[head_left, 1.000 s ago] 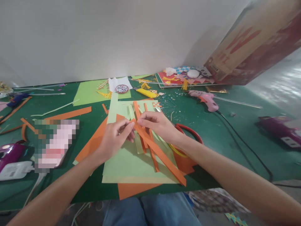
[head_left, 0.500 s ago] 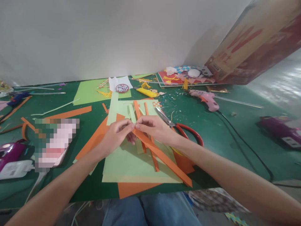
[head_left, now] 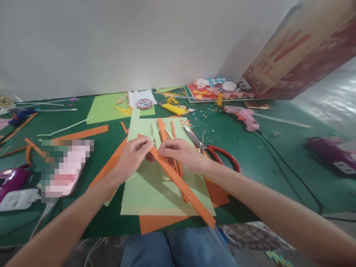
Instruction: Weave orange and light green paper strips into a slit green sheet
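An orange paper strip [head_left: 185,187] runs slantwise over the pale green paper sheets [head_left: 144,196], its near end reaching past their lower edge. My left hand [head_left: 137,150] pinches the strip's far end between thumb and fingers. Just to the right, my right hand [head_left: 180,152] has its thumb and fingers closed at the strip's edge. Beneath my hands lie narrower orange strips [head_left: 161,129] and a pale green strip [head_left: 156,135], partly covered. Red-handled scissors [head_left: 211,148] rest with blades slightly apart, right of my right hand.
A pink glue gun [head_left: 244,116] with its black cord lies to the right. At left are a phone [head_left: 68,168], a white plug [head_left: 19,200] and orange offcuts. A yellow-handled cutter [head_left: 174,108] and a tilted cardboard box [head_left: 300,55] stand at the back.
My left hand has shifted slightly left with the strip's far end, and a gap shows between my hands. The strip's near end has swung left and toward me.
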A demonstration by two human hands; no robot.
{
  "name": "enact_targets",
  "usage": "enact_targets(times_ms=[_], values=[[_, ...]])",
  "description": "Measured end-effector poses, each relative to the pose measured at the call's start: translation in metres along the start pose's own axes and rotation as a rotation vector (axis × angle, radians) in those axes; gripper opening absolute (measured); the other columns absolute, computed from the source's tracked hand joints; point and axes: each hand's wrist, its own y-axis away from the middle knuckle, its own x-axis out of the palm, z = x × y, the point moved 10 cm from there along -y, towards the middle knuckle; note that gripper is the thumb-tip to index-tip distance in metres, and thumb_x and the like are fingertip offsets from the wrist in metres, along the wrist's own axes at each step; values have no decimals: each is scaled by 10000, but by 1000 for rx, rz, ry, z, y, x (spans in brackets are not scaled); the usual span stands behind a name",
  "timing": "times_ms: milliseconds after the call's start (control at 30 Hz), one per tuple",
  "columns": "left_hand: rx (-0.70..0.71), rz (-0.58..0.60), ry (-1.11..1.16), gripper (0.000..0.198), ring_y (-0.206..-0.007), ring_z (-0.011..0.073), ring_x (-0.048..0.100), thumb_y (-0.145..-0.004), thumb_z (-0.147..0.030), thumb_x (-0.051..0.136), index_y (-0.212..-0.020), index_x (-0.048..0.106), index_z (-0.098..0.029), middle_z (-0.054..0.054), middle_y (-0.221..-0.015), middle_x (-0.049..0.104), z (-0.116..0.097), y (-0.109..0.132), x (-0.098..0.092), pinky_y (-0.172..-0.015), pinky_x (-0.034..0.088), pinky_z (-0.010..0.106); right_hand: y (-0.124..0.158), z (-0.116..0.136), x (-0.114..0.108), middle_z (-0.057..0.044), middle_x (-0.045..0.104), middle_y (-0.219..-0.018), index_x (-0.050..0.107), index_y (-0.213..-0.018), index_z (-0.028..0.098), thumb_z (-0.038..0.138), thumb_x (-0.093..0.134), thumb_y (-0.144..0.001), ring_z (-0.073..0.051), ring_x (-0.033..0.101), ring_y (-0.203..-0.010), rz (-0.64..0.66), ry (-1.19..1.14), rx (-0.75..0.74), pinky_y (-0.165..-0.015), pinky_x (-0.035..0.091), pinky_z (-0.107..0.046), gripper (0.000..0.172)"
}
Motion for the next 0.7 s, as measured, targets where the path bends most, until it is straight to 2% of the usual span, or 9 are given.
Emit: enact_targets(times_ms=[233,400,500,600,700], values=[[-34,-129,86,280,-510,121,532,-822,-300,497,-570,467,-182,-15,-563,544,7,-4,-18,-564,445,265,2,-3,6,53,495,-489,534,-610,157,287,576,-756,-61,474,-393,59,11,23,-401,383,-188,201],[-109,1,271,341,-530,143,563,-818,-422,525,-595,514,-165,17,-570,572,12,-4,-1,-547,456,280,0,-3,-1,54,494,-503,544,-617,159,273,571,-745,-57,458,-389,3,-28,1,-388,380,-187,173],[-162,37,261,297,-521,149,575,-762,-404,601,-613,540,-155,26,-578,605,17,-3,6,-569,468,297,-1,-4,-3,51,506,-514,539,-614,162,280,569,-748,-59,465,-396,-18,-31,3,-389,376,-187,181],[-144,-7,219,245,-512,143,572,-734,-340,629,-599,543,-155,24,-579,618,19,-4,1,-576,462,299,0,-4,-2,53,506,-507,543,-617,160,284,576,-751,-57,467,-389,-6,-31,13,-389,369,-186,186],[-97,-120,208,247,-491,130,547,-751,-328,612,-587,535,-161,7,-553,589,18,-7,-14,-527,427,275,2,-5,6,56,499,-498,533,-601,158,279,581,-751,-50,461,-382,61,-38,35,-394,373,-183,199]])
